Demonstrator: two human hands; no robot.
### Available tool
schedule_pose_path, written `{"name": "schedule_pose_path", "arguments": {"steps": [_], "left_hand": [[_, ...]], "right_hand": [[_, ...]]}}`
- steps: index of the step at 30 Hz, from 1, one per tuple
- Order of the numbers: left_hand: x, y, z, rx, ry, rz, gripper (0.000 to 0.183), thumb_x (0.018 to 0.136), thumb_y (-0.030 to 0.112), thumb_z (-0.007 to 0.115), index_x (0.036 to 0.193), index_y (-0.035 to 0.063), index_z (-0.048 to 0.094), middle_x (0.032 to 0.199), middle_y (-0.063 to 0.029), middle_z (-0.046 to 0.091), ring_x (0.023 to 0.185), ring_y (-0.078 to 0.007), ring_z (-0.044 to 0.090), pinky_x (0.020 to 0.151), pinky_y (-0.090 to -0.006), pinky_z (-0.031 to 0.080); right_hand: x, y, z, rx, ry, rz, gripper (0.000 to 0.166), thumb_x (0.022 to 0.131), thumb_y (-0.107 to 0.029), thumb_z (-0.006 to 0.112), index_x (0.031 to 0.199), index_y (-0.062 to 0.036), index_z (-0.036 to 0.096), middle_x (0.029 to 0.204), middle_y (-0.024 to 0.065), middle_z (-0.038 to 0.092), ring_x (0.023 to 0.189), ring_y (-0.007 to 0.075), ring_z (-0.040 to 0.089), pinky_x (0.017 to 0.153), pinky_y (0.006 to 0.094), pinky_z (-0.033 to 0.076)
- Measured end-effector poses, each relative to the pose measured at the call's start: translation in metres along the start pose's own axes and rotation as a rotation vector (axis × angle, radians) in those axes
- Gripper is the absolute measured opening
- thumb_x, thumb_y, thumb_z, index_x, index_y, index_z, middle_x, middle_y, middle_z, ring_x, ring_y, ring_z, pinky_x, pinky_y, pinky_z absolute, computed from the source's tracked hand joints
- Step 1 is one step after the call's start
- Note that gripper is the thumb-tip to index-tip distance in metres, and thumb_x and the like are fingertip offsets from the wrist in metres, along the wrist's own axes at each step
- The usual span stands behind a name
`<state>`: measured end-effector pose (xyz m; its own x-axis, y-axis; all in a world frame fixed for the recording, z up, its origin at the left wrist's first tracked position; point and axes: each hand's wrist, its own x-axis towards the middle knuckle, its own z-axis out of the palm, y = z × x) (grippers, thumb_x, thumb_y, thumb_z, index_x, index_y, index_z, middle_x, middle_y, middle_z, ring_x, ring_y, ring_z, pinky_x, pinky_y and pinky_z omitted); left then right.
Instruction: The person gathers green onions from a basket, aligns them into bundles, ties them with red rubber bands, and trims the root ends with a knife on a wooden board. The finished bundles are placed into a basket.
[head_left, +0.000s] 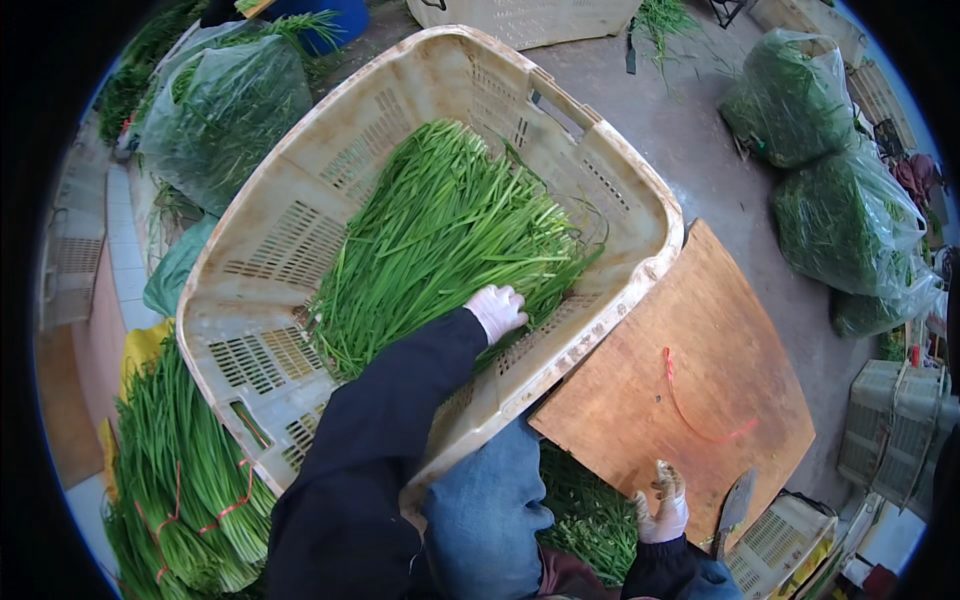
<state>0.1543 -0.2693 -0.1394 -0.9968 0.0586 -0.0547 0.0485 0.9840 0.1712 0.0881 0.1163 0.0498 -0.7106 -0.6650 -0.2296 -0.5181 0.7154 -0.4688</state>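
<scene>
A large pale plastic crate stands before me with a pile of long green leafy stalks, like garlic chives, inside it. My left hand, in a thin whitish glove, reaches in at the near right edge of the pile; its fingertips are among the stalks, and what they grip is hidden. My right hand, also gloved, is raised at the near edge of a wooden board, fingers apart and holding nothing. On the board lie a red tie strip and, right of my right hand, a knife.
Bundles of green stalks tied with red strips lie at the lower left. Filled plastic bags stand upper left, more bags at right. Loose greens lie below the board. Other crates stand around.
</scene>
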Motion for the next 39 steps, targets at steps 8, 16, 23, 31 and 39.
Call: {"name": "schedule_pose_path", "arguments": {"steps": [8, 16, 23, 31, 39], "left_hand": [[-0.067, -0.021, -0.109, -0.623, 0.616, -0.238, 0.025, 0.073, 0.019, 0.06, 0.098, 0.0156, 0.067, 0.117, -0.0095, 0.049, 0.112, -0.026, 0.041, 0.098, -0.0374, 0.028], [-0.144, -0.008, -0.291, -1.095, 0.573, -0.245, 0.039, 0.085, 0.03, 0.044, 0.101, -0.0023, 0.059, 0.091, -0.0163, 0.061, 0.087, -0.0282, 0.057, 0.096, -0.0432, 0.032], [-0.109, -0.009, -0.273, -0.689, 0.22, -0.892, 0.032, 0.08, 0.014, 0.058, 0.109, 0.004, 0.052, 0.053, 0.0049, 0.043, 0.048, -0.0047, 0.04, 0.046, -0.0222, 0.038], [-0.011, 0.022, -0.06, -0.218, 0.159, -0.635, 0.126, 0.048, 0.051, 0.079, 0.138, 0.0027, 0.006, 0.14, -0.026, 0.008, 0.131, -0.039, 0.007, 0.107, -0.0449, 0.012], [0.022, 0.002, -0.018, -0.216, -0.12, -0.797, 0.135, 0.045, 0.043, 0.081, 0.139, 0.0088, -0.01, 0.139, -0.0272, 0.007, 0.128, -0.0441, 0.01, 0.103, -0.0522, 0.014]], "right_hand": [[-0.015, 0.017, -0.006, 0.013, 0.04, 0.027, 0.052, 0.071, -0.011, 0.065, 0.121, -0.0067, 0.048, 0.113, 0.0163, 0.052, 0.076, 0.0246, 0.058, 0.064, 0.0319, 0.049], [-0.017, 0.013, -0.004, 0.07, -0.001, 0.057, 0.052, 0.072, -0.014, 0.064, 0.121, -0.0064, 0.047, 0.112, 0.0164, 0.051, 0.076, 0.0246, 0.058, 0.065, 0.0322, 0.049], [-0.022, 0.014, -0.005, 0.055, -0.049, 0.113, 0.052, 0.073, -0.014, 0.064, 0.121, -0.0058, 0.047, 0.113, 0.018, 0.05, 0.082, 0.0276, 0.058, 0.069, 0.0325, 0.049], [-0.026, 0.021, 0.011, 0.089, -0.12, 0.116, 0.05, 0.074, -0.017, 0.063, 0.12, -0.0052, 0.048, 0.114, 0.0194, 0.049, 0.098, 0.0319, 0.054, 0.078, 0.0338, 0.048], [-0.021, 0.016, 0.015, 0.109, -0.144, 0.215, 0.05, 0.075, -0.022, 0.063, 0.12, -0.0047, 0.048, 0.111, 0.0191, 0.051, 0.097, 0.0337, 0.054, 0.081, 0.0366, 0.046]]}}
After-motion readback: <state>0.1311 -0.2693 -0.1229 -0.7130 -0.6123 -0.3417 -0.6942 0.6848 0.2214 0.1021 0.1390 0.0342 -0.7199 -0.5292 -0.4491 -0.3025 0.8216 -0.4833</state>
